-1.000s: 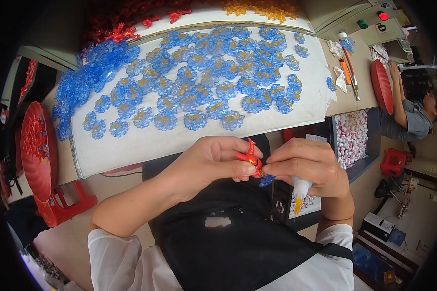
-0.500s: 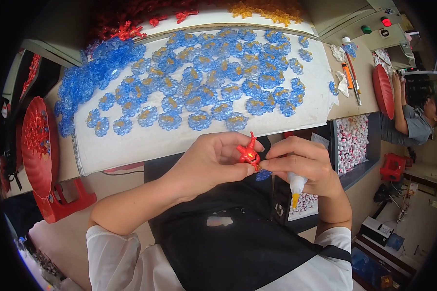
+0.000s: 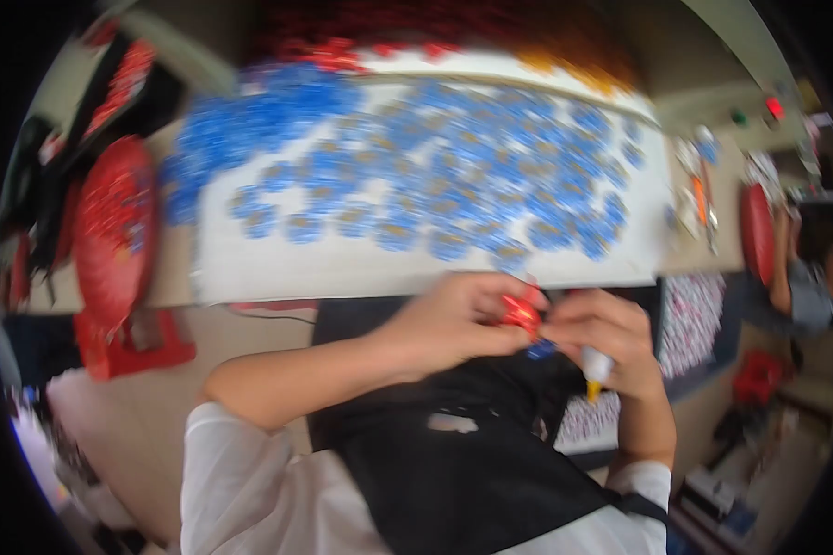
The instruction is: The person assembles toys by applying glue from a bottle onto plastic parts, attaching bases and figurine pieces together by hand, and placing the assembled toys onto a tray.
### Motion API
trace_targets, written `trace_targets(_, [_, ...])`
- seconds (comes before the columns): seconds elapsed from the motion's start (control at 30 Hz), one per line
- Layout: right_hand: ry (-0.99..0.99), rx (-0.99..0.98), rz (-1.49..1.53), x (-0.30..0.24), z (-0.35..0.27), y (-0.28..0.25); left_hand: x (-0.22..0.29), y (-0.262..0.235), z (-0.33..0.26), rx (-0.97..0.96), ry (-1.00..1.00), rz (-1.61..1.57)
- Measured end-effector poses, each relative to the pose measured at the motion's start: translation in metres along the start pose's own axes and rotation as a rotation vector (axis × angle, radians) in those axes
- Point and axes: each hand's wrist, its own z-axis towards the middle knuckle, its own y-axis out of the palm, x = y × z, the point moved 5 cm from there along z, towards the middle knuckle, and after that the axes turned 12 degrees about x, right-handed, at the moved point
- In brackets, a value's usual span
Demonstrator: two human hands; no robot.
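Between the thumb and fingers of my left hand (image 3: 446,319) is a small shiny red plastic figure (image 3: 522,314). My right hand (image 3: 611,324) is closed around a small white squeeze bottle (image 3: 598,364), whose yellow tip points downward. The right thumb and fingertips meet close to the figure's lower end, where a blue translucent piece (image 3: 541,350) shows below; motion blur hides what they touch. Beyond both hands, many scalloped blue pieces (image 3: 449,242) with golden-brown middles lie on a white sheet (image 3: 296,275).
A heap of blue pieces (image 3: 250,125) rises at the sheet's left. Farther left, a red dish (image 3: 111,240) of small parts rests above a red stool (image 3: 148,347). An orange-handled tool (image 3: 700,196) lies right. A tray of small white-and-red pieces (image 3: 692,319) is below; a co-worker's arm (image 3: 782,259) shows far right.
The whole view has shifted and blurred, so the scene sits farther right and lower. Both hands keep their grip on the red figure and the bottle.
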Motion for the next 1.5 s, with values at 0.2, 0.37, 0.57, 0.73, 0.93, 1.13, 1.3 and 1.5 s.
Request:
trace_targets(0.2, [-0.036, 0.066, -0.047, -0.015, 0.011, 0.008, 0.002, -0.006, -0.005, -0.070, 0.142, -0.050])
trace_targets(0.37, [-0.100, 0.031, -0.032, -0.021, 0.027, 0.029, 0.006, -0.027, -0.023, 0.017, 0.223, -0.088])
trace_targets(0.57, [-0.109, -0.024, -0.037, -0.029, 0.045, 0.043, 0.018, -0.048, -0.035, 0.039, 0.329, -0.073])
trace_targets(0.73, [-0.067, 0.049, -0.057, -0.034, 0.050, 0.057, 0.044, -0.077, -0.063, 0.231, 0.606, 0.226])
trace_targets(0.93, [0.052, 0.374, -0.159, 0.002, 0.017, 0.014, 0.122, -0.183, -0.188, 1.233, 1.031, 0.859])
trace_targets(1.13, [0.195, 0.442, -0.170, 0.023, -0.018, 0.002, 0.128, -0.321, -0.273, 1.966, 0.339, 1.420])
trace_targets(1.3, [0.224, 0.454, -0.200, 0.017, -0.027, 0.000, 0.113, -0.399, -0.251, 1.788, 0.208, 1.330])
trace_targets(1.5, [0.282, 0.489, -0.089, 0.016, -0.020, 0.001, 0.107, -0.425, -0.285, 1.688, 0.469, 1.162])
